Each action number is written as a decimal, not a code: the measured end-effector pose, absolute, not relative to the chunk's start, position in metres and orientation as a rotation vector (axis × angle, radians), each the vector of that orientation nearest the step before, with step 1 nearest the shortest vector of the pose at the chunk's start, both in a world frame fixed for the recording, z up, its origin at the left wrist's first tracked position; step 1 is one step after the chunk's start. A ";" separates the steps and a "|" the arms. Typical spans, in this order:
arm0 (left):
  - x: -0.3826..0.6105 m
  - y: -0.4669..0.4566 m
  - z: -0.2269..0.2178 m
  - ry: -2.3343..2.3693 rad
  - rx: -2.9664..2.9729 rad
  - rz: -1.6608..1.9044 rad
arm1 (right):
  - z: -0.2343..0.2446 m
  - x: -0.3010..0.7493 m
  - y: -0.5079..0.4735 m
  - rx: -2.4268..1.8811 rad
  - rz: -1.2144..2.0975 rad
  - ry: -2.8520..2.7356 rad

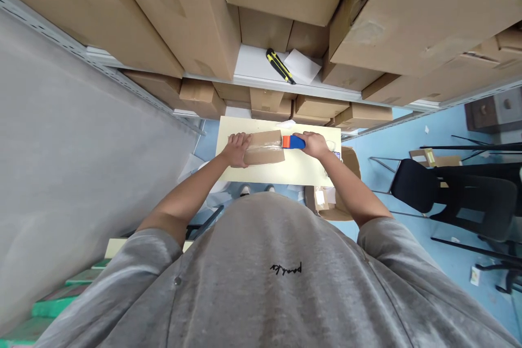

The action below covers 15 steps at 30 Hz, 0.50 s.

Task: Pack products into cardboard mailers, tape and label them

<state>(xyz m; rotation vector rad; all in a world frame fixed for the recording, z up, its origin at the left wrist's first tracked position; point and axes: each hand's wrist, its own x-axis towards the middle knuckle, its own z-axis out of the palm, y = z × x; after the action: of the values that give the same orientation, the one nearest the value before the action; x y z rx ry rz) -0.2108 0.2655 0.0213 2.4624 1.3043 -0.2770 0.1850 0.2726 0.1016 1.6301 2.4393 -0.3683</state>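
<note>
Grasping a blue-and-orange tape dispenser (294, 142) by its blue part, the person's right hand (313, 144) is closed around it toward the right side of a pale yellow bench (304, 171), with the orange end at the right end of a brown cardboard box (265, 156). The box lies on the left half of the bench, its long sides running roughly along the near and far edges, and a shiny strip of clear tape (265, 148) runs along the middle of its top up to the dispenser. The left hand (237, 149) lies over the left end of the box, near the bench's left edge, fingers spread; one cannot tell whether it grips the box or only presses on it. A white scrap (286, 124) sits at the far edge, beyond the dispenser, and a phone-like object (337, 156) lies at the right edge, partly hidden by the right forearm. Past that edge, lower down, stands an open carton (351, 163). Beyond the far edge rises a metal shelf (255, 68) loaded with cartons; at its front edge rests a black-and-yellow utility knife (279, 67) next to a white sheet (304, 67). A black chair (412, 185) stands well to the bench's right.
</note>
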 end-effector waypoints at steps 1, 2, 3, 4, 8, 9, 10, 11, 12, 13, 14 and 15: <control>-0.209 0.266 0.021 1.315 2.446 -0.307 | 0.101 0.185 0.273 1.632 -0.367 2.439; -0.204 0.266 0.021 1.329 2.432 -0.338 | 0.100 0.185 0.274 1.631 -0.366 2.441; -0.196 0.267 0.020 1.343 2.423 -0.364 | 0.099 0.184 0.275 1.632 -0.366 2.443; -0.186 0.267 0.020 1.351 2.420 -0.376 | 0.098 0.183 0.276 1.634 -0.365 2.443; -0.125 0.271 0.020 1.287 2.442 -0.252 | 0.096 0.183 0.278 1.646 -0.364 2.421; -0.111 0.272 0.020 1.270 2.438 -0.213 | 0.096 0.185 0.277 1.652 -0.369 2.414; -0.099 0.273 0.019 1.260 2.426 -0.185 | 0.095 0.186 0.277 1.657 -0.379 2.407; -0.091 0.274 0.018 1.252 2.412 -0.169 | 0.094 0.188 0.276 1.664 -0.393 2.402; -0.086 0.275 0.017 1.245 2.405 -0.156 | 0.094 0.191 0.274 1.672 -0.408 2.400; -0.085 0.275 0.016 1.236 2.402 -0.149 | 0.093 0.193 0.273 1.680 -0.425 2.402; -0.086 0.276 0.014 1.225 2.406 -0.142 | 0.091 0.195 0.272 1.686 -0.442 2.406; -0.089 0.276 0.013 1.213 2.414 -0.137 | 0.090 0.198 0.271 1.688 -0.457 2.410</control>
<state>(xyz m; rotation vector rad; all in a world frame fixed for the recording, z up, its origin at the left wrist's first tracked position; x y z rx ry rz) -0.0886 0.2760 0.0129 2.4137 1.2131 -0.1371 0.1978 0.2708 0.0900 1.6876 2.4097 -0.4568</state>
